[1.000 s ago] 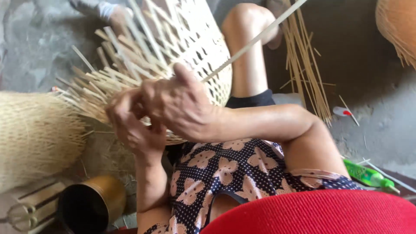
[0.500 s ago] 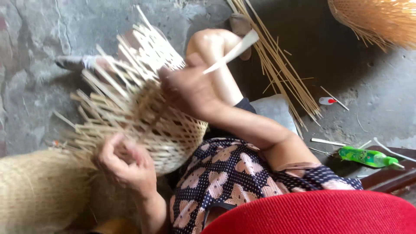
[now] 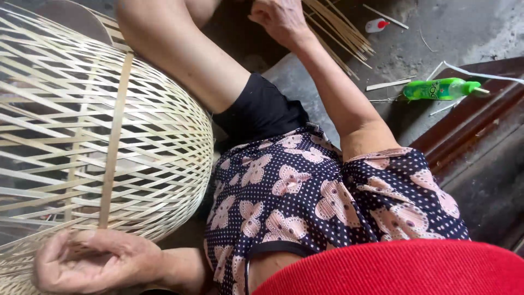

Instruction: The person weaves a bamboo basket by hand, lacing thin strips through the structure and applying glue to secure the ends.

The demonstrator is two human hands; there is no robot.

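The woven bamboo basket [image 3: 98, 136] fills the left half of the frame, lying on its side against the person's leg. The open lattice of the body is already woven all the way round (so the bulk of the weaving looks done), and one wider strip [image 3: 114, 142] is run vertically across it. At the lower left, the left hand [image 3: 93, 261] is curled around the basket's rim, fingers closed on the edge. At the top middle, the right hand [image 3: 281, 19] is reached out to the bundle of loose bamboo strips [image 3: 338, 33] on the floor; whether a strip is actually pinched can't be told, the fingers are cut off by the frame. Rim finishing is probably what's left. A green bottle [image 3: 439, 89] is lying at the upper right.
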